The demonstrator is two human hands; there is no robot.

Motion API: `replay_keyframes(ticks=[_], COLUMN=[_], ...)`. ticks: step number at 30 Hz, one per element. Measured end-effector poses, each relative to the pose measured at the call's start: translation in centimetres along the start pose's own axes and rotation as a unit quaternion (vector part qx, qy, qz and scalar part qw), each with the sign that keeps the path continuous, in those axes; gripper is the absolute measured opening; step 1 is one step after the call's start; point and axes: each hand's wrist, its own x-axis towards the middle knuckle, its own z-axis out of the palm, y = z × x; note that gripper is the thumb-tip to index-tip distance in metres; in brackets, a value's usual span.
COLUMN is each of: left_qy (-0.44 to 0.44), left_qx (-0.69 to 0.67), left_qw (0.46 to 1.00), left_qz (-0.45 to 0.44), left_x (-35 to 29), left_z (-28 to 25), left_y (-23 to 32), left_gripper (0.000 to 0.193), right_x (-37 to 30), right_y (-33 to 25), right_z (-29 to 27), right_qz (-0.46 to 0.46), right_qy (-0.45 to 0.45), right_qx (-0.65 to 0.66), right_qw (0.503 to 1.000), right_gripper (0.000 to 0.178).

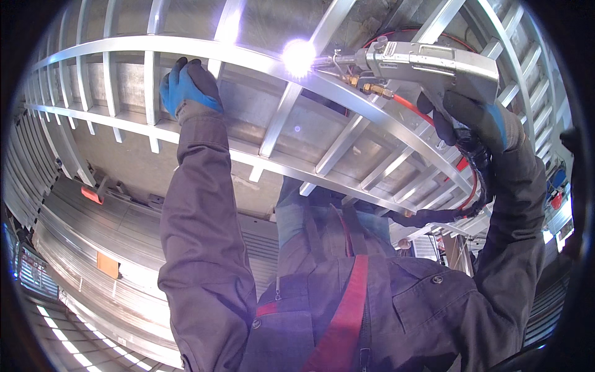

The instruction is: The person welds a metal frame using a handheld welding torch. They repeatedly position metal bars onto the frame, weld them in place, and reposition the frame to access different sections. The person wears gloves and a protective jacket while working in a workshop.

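Note:
My right hand [489, 121], in a blue and dark grey glove, grips a silver handheld welding gun [427, 65] from below. The gun points left, and a blinding white-violet glare [299, 57] at its tip covers the spot on the upper rail where a crossbar meets it. A brass fitting and a red hose [412, 108] run along the gun's underside. On the left, my gloved left hand [191, 93] is curled at a crossbar just below the upper rail of the light metal frame [260, 57]. Its fingertips lie close to the rail, partly hidden from view.
Beneath the frame lies a dull metal surface [248, 105]. Long stacked metal profiles [111, 248] fill the lower left, near an orange-red piece [92, 195]. More barred metalwork [527, 68] stands at the upper right. A dark-sheathed cable [434, 216] passes beside my right forearm.

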Motion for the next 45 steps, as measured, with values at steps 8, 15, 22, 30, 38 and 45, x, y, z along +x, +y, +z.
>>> replay_keyframes(ticks=[8, 15, 22, 30, 38, 45], left_qy=[-0.045, -0.028, -0.044, -0.036, -0.040, -0.024], left_qx=[-0.028, -0.037, -0.029, -0.030, 0.047, -0.108], left_qw=[0.996, 0.997, 0.995, 0.995, 0.998, 0.991], left_qz=[-0.070, -0.064, -0.079, -0.091, -0.005, -0.080], left_x=[-0.2, -0.3, 0.1, 0.2, 0.7, 1.0], left_z=[0.2, 0.1, 0.0, -0.4, -1.5, 0.0], left_y=[0.1, 0.1, 0.2, 0.8, 1.0, 0.2], left_gripper=[0.036, 0.035, 0.036, 0.031, 0.029, 0.027], right_x=[0.3, -0.2, -0.5, -0.9, -5.9, -8.9], right_y=[0.2, 0.8, 0.7, 0.7, 2.2, 6.3], right_z=[-0.4, -0.5, -0.7, -0.7, -2.0, -1.9], right_qz=[-0.012, -0.022, -0.027, 0.000, -0.008, -0.045], right_qy=[-0.028, 0.007, -0.001, 0.006, 0.052, 0.055], right_qx=[-0.005, -0.032, -0.055, -0.038, 0.023, 0.170], right_qw=[1.000, 0.999, 0.998, 0.999, 0.998, 0.983], right_gripper=[0.048, 0.047, 0.046, 0.046, 0.046, 0.047])
